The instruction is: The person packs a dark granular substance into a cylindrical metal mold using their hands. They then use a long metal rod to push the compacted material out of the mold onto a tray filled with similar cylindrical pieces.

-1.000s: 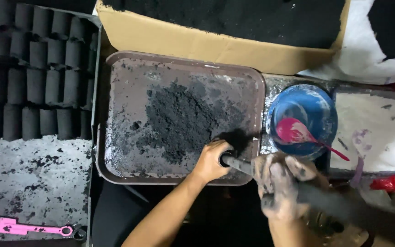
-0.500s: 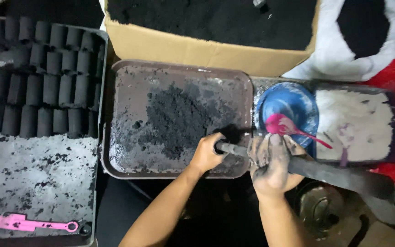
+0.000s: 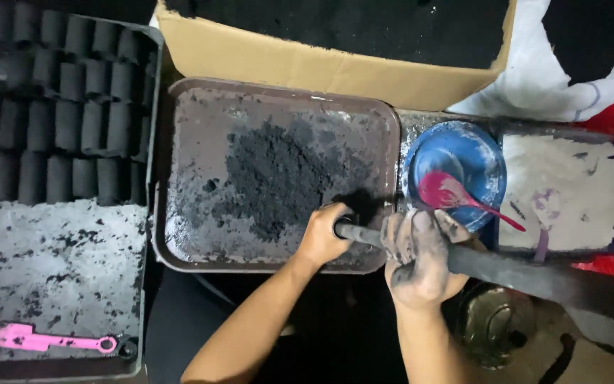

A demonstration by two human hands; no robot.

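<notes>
**Gripping a dark rod over the powder tray**

Gripping a long dark rod, both hands work at the near edge of a brown tray. The left hand has its fingers curled shut around the rod's open end, which sits just inside the tray's near right corner. The right hand — smeared black — is clamped around the rod further along, just outside the tray's rim. From there the rod runs off to the right, above a round metal piece on the floor.

A heap of black powder lies in the middle of the tray, with bare, dusty floor around it on the left and far sides. Just beside the tray on the right stands a blue bowl holding a pink spoon, and next to that a tray of white powder. A cardboard box of black powder sits behind. To the left, a grey crate holds 3 rows of black cylinders at its far end and a pink tool near its front — the space between is open.
</notes>
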